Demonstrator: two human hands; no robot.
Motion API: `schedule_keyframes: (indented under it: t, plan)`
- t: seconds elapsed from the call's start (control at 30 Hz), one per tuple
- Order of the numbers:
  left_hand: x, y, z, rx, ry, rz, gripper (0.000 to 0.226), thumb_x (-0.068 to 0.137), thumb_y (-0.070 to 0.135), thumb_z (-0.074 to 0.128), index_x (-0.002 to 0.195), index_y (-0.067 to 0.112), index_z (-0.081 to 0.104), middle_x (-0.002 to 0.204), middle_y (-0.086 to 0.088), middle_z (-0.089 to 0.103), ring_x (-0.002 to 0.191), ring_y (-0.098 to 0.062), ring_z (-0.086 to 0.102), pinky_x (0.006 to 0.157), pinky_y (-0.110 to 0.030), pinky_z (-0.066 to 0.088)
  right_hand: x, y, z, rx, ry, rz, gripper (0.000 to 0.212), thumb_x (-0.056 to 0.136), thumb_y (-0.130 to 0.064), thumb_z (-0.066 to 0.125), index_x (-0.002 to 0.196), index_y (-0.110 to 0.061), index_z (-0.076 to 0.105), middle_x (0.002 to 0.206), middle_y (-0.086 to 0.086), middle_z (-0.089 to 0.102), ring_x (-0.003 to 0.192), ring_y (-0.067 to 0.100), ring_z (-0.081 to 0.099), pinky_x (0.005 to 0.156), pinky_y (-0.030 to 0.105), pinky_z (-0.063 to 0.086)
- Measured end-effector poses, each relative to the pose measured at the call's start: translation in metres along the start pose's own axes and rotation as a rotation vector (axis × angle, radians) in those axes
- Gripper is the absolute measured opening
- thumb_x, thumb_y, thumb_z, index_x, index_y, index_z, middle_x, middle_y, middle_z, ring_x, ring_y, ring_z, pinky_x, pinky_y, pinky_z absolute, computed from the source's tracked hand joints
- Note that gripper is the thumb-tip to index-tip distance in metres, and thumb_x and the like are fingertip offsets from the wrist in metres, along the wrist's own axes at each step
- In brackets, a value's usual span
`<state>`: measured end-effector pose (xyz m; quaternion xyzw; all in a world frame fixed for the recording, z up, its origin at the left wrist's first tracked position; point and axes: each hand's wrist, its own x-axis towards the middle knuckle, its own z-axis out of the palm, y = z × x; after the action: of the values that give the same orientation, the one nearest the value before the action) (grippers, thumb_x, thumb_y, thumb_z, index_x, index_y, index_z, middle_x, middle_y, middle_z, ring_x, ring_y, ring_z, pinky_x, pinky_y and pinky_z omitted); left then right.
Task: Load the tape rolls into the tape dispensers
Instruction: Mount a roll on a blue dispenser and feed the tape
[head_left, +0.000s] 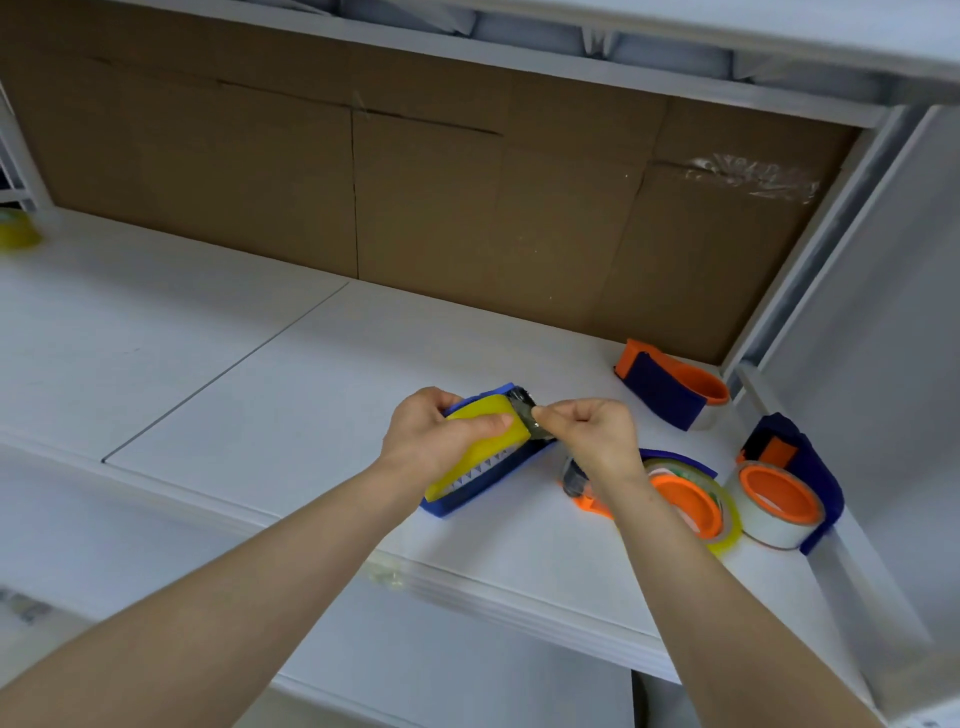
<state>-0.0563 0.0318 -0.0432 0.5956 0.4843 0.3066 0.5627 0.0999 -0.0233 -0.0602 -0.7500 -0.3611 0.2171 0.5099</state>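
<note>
Yellow tape roll (480, 441) is seated in the blue dispenser (483, 486), low over the tabletop (311, 389) near its front edge. Left hand (431, 441) grips roll and dispenser together to steady them. Right hand (592, 436) pinches the loose tape end (524, 415), probably to thread it through. Other dispensers (685, 501) are parked right, out of the way.

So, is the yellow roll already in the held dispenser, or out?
In: the yellow roll sits inside the blue dispenser that the left hand grips; the right hand pinches its loose end.
</note>
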Motion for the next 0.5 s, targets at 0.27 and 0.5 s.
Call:
schedule_keyframes:
  t: [0.27, 0.5]
  plan:
    - [-0.004, 0.01, -0.007, -0.157, -0.071, -0.058, 0.024, 0.077, 0.022, 0.075, 0.082, 0.013, 0.053, 0.077, 0.001, 0.056, 0.067, -0.012, 0.054, 0.053, -0.024, 0.04, -0.007, -0.003, 0.003, -0.162, 0.081, -0.069, 0.02, 0.083, -0.029, 0.07, 0.074, -0.012, 0.075, 0.075, -0.001, 0.069, 0.069, 0.012, 0.061, 0.068, 0.03, 0.05]
    - [-0.006, 0.015, -0.014, -0.135, -0.163, -0.101, 0.029, 0.07, 0.016, 0.08, 0.083, 0.01, 0.055, 0.077, -0.003, 0.061, 0.065, -0.014, 0.058, 0.047, -0.022, 0.046, 0.004, -0.005, -0.009, -0.276, -0.115, 0.085, 0.022, 0.076, -0.035, 0.075, 0.071, -0.015, 0.075, 0.069, 0.001, 0.068, 0.075, 0.018, 0.059, 0.076, 0.035, 0.048]
